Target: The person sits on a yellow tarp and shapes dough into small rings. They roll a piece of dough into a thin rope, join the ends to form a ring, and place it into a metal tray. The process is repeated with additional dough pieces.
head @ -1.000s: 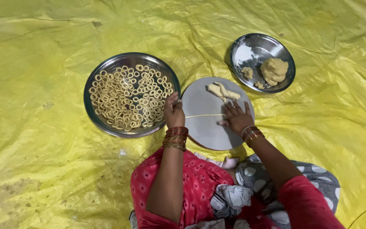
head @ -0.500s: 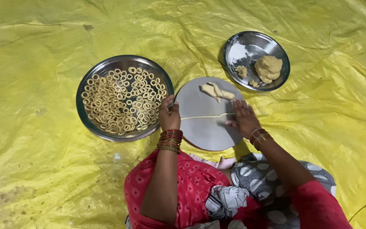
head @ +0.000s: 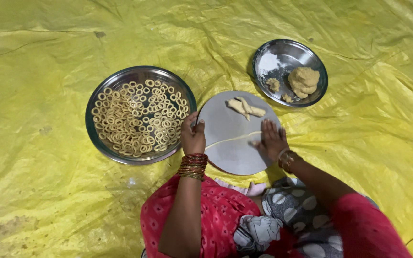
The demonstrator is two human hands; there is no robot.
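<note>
A thin, pale strand of rolled dough point(head: 230, 139) is seen lying across the middle of a round, flat grey rolling board point(head: 225, 157), running from its left edge towards its right. The strand is judged soft, light and easily torn or flattened; it would best be taken near an end, pinched gently, and supported along its length. The right hand point(head: 272, 139) is laid open, palm down, with fingers spread over the right end of the strand. The left hand point(head: 193, 135) is loosely curled at the left edge of the board, close to the other end; whether anything is pinched in it cannot be told. Red and gold bangles point(head: 192, 166) are worn on the left wrist. A few short pieces of dough point(head: 245, 108) are noted at the far side of the board. To the left, a wide steel plate point(head: 97, 139) filled with small dough rings point(head: 139, 119) is placed just beside the board. At the upper right, a smaller steel plate point(head: 314, 64) holding a lump of dough point(head: 304, 80) is found. A crumpled yellow plastic sheet point(head: 39, 191) is spread under everything
</note>
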